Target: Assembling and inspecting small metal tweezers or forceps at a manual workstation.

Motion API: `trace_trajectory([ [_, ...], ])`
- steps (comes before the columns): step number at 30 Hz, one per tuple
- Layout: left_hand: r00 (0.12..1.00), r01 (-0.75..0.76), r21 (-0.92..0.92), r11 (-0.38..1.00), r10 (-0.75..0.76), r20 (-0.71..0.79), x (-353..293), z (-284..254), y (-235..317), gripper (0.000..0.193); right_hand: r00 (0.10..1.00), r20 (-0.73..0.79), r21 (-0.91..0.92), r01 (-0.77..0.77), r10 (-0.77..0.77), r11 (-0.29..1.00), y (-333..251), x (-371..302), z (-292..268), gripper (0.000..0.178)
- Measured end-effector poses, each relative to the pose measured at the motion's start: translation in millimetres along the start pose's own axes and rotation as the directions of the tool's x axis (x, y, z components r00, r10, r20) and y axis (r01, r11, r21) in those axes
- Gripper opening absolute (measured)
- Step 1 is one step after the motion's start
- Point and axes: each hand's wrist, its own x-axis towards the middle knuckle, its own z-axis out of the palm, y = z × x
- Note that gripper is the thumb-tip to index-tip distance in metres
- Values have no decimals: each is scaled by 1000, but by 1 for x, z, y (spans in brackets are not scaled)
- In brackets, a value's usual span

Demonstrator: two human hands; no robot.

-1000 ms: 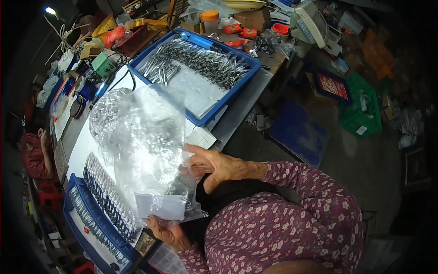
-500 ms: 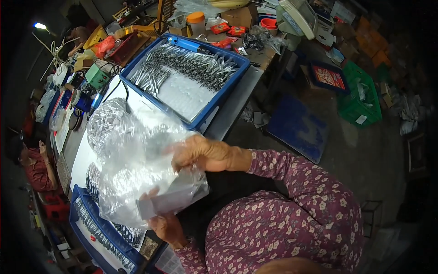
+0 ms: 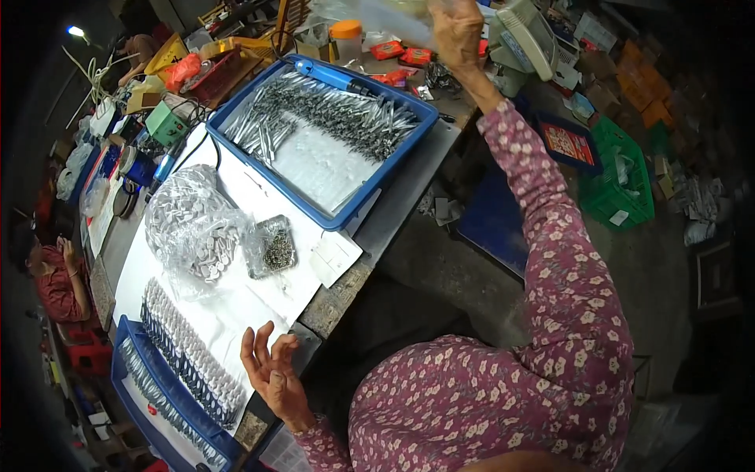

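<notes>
The left hand (image 3: pixel 277 379) hovers empty, the parts bag (image 3: pixel 189 220) placed within reach, while the right hand (image 3: pixel 458 35), raised, seemingly grips a blurred translucent sheet (image 3: pixel 399 22)

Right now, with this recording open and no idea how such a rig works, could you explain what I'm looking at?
There is no machine here: these are a person's bare hands. The view looks down from a fisheye camera worn on the head, so straight edges bend toward the rim.

The left hand is empty, fingers spread, near the table's edge. The right hand is raised at the top; it seems to hold some translucent plastic, but that is blurred.

On the table, a blue tray contains thin metal pieces and a blue tool. Nearer are a clear bag of pale pieces, a small clear container of tiny metal bits, and rows of white-ended pieces. Another person shows at the far left.
</notes>
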Motion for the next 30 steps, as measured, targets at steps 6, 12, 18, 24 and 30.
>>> trace_trajectory([
  [6, 992, 67, -16, 998, -69, -109, 3, -20, -14, 79, 721, 226, -592, 636, -655, 495, 171, 38, 40, 39],
  [12, 984, 110, -11, 994, -110, -143, 6, -35, -19, 78, 801, 599, -717, 547, -19, 432, 229, 27, 46, 45],
  [18, 991, 116, 11, 993, -115, -74, 11, -55, -29, 67, 557, 828, -460, 615, 60, 641, 216, 65, 52, 54],
  [24, 989, 132, 15, 991, -130, -77, 19, -49, -31, 65, 752, 659, -323, 276, 6, 905, 202, 68, 72, 61],
  [30, 987, 139, 27, 990, -136, -87, 24, -47, -39, 64, 636, 765, -350, 274, 104, 896, 231, 60, 114, 67],
])
